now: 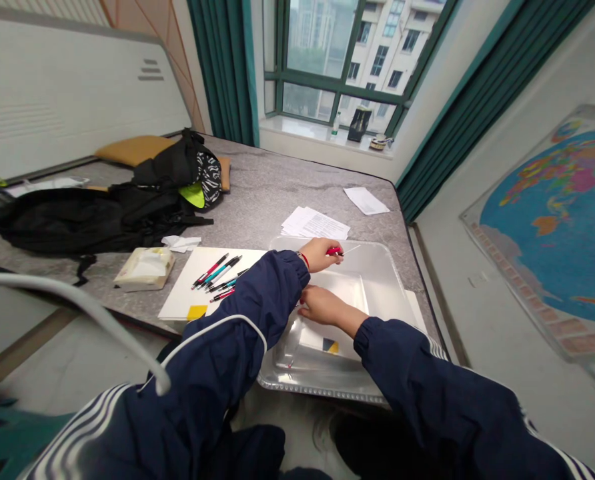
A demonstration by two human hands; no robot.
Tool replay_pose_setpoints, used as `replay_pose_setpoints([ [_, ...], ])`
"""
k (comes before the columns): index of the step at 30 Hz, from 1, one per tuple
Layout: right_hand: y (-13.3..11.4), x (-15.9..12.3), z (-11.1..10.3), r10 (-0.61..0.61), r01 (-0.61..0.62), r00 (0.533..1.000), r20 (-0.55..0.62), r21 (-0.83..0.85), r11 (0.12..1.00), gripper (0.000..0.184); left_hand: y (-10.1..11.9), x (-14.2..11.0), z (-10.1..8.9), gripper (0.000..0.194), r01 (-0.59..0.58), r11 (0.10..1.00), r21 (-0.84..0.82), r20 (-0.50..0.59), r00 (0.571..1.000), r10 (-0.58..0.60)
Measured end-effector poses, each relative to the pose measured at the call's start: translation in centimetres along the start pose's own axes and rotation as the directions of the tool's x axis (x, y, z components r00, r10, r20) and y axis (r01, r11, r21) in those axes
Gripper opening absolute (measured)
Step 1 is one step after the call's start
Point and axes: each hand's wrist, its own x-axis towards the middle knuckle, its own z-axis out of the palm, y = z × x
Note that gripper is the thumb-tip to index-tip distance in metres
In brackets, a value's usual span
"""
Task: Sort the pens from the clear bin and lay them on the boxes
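Over a clear plastic tray (397,267), my left hand (320,253) is closed on a red pen part (334,251). A thin pale rod (352,249) shows just beyond its tip. Lower and nearer to me, my right hand (325,305) reaches across beneath the left forearm, its fingers pinched together. Whatever lies between those fingertips is too small to name, and the left sleeve partly covers it. Inside the tray is a white rectangular item (312,339) with a yellow and dark corner mark. Several red, black and teal pens (220,272) lie on a white board to the left.
The white board (177,300) sits left of the tray, beside a tissue pack (145,269). Papers (315,223) lie behind the tray, with another sheet (366,201) farther right. A black bag (82,217) covers the left side. A white cable (102,320) crosses near my left arm.
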Motion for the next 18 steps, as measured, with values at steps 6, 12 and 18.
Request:
replay_pose_setpoints([
  [6,-0.9,0.0,1.5,-0.071,0.071,0.997,0.012,-0.013,0.997,0.021,0.1,-0.3,-0.1,0.016,-0.030,0.999,0.016,-0.008,1.000,0.030],
  [12,-0.6,0.1,1.7,-0.083,0.083,0.996,0.017,-0.009,0.997,0.015,0.4,-0.5,-0.4,0.018,-0.018,1.000,-0.021,-0.019,1.000,0.018],
  [18,-1.1,0.1,2.3,-0.053,0.051,0.998,-0.039,-0.061,0.997,0.029,1.1,-0.7,-0.6,0.020,0.039,0.985,-0.166,0.051,0.998,-0.031],
])
